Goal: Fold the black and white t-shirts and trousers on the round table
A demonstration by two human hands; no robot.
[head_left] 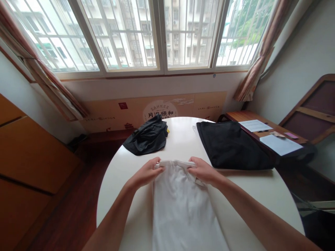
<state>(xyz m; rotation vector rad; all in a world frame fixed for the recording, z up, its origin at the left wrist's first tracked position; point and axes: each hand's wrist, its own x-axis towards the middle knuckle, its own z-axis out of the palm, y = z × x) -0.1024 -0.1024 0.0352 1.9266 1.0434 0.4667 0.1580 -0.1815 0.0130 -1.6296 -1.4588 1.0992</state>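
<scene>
Left hand: my left hand [145,172] is clenched, thumb and fingers pinching the far end of the white garment [180,209] at its left corner.
Right hand: my right hand [205,170] is clenched the same way on the right corner, beside a small label [200,182].
Grip reasoning: I judge that holding both corners keeps that end level and the cloth drawn straight between my hands.
White garment: lies lengthwise and flat on the desk, smooth with faint creases, its end doubled over under my fingers; it runs past the near edge of the desk and out of view.
Desk: a round white desk [180,139]; the hands work at its near-centre.
Black items: a crumpled black garment [146,136] lies by the far-left edge, with a flatter black garment [230,146] along the right edge. I judge this placement leaves the middle free for the white garment.
Beyond: a wooden side table [246,116] with papers [280,144] stands past the right edge; a barred window [162,35] fills the far wall.
</scene>
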